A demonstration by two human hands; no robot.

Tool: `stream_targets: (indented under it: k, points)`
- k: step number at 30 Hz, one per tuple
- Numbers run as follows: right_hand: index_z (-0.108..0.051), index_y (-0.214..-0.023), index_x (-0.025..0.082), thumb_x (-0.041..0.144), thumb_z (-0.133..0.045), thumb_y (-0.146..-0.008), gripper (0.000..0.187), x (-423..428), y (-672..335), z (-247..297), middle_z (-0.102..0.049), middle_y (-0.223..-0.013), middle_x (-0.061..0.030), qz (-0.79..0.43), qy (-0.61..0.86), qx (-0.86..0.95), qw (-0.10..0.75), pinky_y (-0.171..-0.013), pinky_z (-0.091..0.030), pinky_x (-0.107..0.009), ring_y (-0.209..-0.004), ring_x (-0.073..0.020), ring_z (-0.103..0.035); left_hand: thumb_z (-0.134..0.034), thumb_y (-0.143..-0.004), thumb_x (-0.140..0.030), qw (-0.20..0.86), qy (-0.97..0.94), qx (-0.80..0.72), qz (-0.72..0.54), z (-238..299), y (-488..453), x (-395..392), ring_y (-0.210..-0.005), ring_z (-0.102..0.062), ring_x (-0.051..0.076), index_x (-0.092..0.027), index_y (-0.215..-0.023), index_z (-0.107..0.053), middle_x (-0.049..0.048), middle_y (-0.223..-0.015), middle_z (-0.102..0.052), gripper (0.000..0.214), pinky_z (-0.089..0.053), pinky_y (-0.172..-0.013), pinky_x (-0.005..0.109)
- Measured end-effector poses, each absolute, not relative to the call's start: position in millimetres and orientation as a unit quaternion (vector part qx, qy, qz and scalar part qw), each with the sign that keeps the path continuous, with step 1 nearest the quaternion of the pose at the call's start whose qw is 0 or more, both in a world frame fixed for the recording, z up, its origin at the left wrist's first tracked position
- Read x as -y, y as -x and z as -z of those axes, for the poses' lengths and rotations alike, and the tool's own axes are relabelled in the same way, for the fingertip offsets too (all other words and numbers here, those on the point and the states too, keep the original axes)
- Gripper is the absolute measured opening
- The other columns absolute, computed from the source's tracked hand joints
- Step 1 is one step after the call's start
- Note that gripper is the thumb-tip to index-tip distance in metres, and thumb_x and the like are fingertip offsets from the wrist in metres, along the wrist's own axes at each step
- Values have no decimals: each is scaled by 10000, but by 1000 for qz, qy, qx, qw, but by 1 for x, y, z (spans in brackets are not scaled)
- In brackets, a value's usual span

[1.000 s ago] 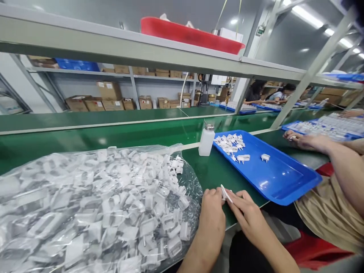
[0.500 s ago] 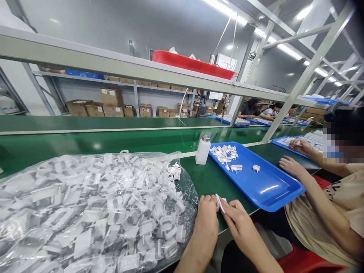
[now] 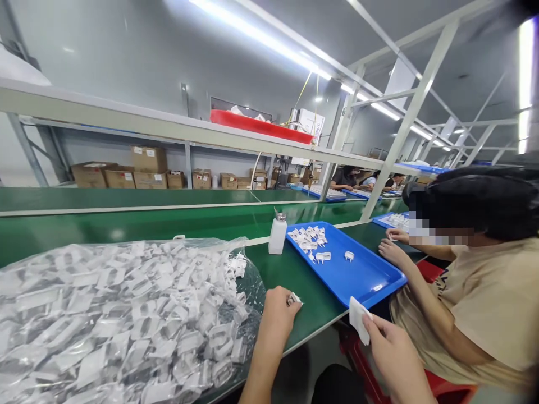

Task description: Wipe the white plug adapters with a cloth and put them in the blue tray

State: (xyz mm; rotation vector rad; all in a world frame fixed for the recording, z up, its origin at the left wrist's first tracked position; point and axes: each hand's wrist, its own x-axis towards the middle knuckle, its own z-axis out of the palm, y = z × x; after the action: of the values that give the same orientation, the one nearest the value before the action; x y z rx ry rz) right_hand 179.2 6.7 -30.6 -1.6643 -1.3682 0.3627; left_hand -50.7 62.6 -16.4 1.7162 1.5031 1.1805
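Observation:
My left hand (image 3: pixel 275 311) is closed around a small white plug housing (image 3: pixel 294 299), low over the green bench near its front edge. Most of that housing is hidden behind my fingers. Between thumb and fingers of my right hand (image 3: pixel 391 345) is pinched a folded white cloth (image 3: pixel 359 318), held up in front of the blue tray (image 3: pixel 364 275). Several white plug housings (image 3: pixel 309 238) lie in the tray, mostly toward its far left end. To the left of my left hand, a large heap of white plug housings (image 3: pixel 155 314) rests in a clear plastic bag (image 3: pixel 255 280).
A white pump bottle (image 3: pixel 277 234) stands between bag and tray. A co-worker (image 3: pixel 475 286) sits close on the right, with another blue tray (image 3: pixel 385 219) beyond. Above the bench runs a shelf (image 3: pixel 160 126) bearing a red tray (image 3: pixel 261 127). A red stool (image 3: pixel 446 387) is below right.
My hands have come apart: the right one has moved right with the cloth, while the left keeps the plug housing over the bench. The whole view has swung to the right.

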Motion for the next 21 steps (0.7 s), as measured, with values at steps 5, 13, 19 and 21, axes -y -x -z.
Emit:
stream_targets:
  k: [5,13,19,21]
  points:
    - [-777,-1193,164,604,-693,-839,571,3,-116,35,-813,-971,-119,-210,591,365,689,-675,-572,-370,-841,-330,-743,-655,-922,-340,294,-601,-475,-572,8,42,-29,-881,-713,188,-187,-1157,-729,57,-993,-769,289,-569,-808,275]
    - [-802,-1108,195,560,-753,-817,469,11,-63,20,-798,-1055,-125,-425,410,345,729,-819,-611,-430,-959,-326,-749,-767,-846,-178,162,-626,-339,-684,-1,45,0,-847,-737,174,-256,-1144,-743,15,-978,-791,309,-598,-780,246]
    - [-804,-1080,180,534,-774,-818,441,12,-65,19,-800,-1034,-135,-477,386,345,711,-806,-618,-419,-906,-303,-760,-769,-813,-77,112,-652,-277,-697,-1,49,1,-717,-695,141,-242,-1220,-723,7,-856,-748,442,-586,-668,225]
    - [-809,-1057,181,520,-796,-804,423,12,-64,20,-801,-1042,-133,-489,380,333,711,-785,-621,-403,-897,-298,-763,-769,-807,-66,100,-654,-280,-696,2,49,0,-688,-680,138,-229,-1212,-729,9,-825,-738,438,-579,-643,224]
